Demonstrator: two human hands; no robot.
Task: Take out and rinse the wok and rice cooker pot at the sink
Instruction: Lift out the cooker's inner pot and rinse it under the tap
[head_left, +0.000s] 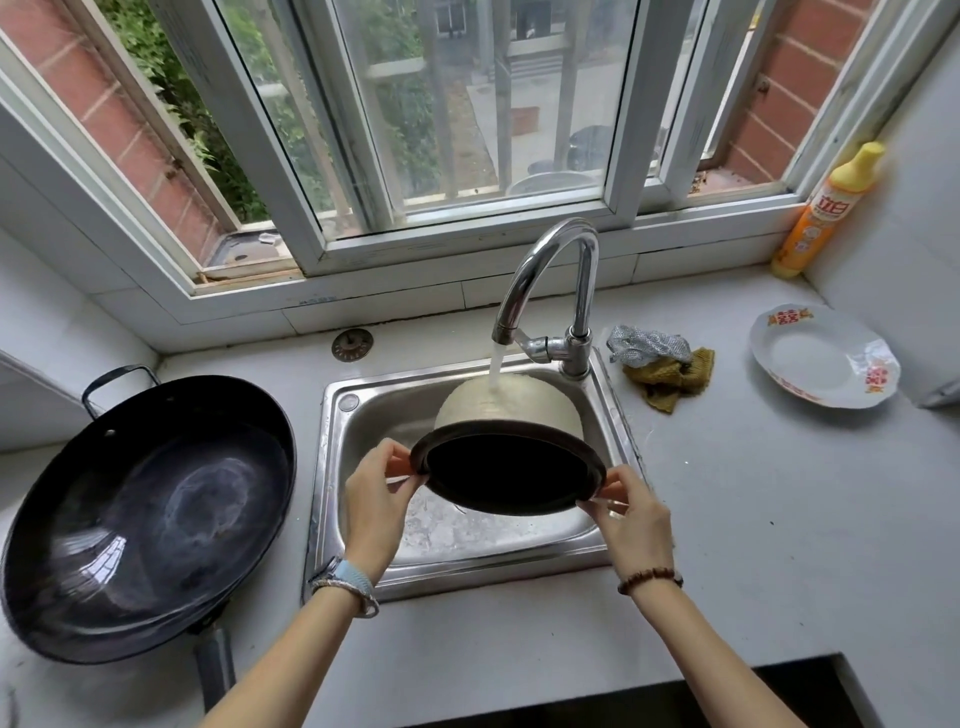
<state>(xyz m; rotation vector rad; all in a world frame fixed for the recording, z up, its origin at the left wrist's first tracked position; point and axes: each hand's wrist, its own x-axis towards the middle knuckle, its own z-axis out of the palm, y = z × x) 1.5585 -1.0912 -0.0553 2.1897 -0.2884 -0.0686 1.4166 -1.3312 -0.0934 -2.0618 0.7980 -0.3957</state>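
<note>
On counter, bottle read "立白"; over sink, left hand and right hand pinched rice cooker pot rim, pot between them.

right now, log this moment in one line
left hand: holds rice cooker pot rim | right hand: holds rim | faucet: running onto pot's outside | wok: counter, left of sink

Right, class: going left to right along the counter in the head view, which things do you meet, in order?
wok → rice cooker pot → scouring cloths → plate
</note>
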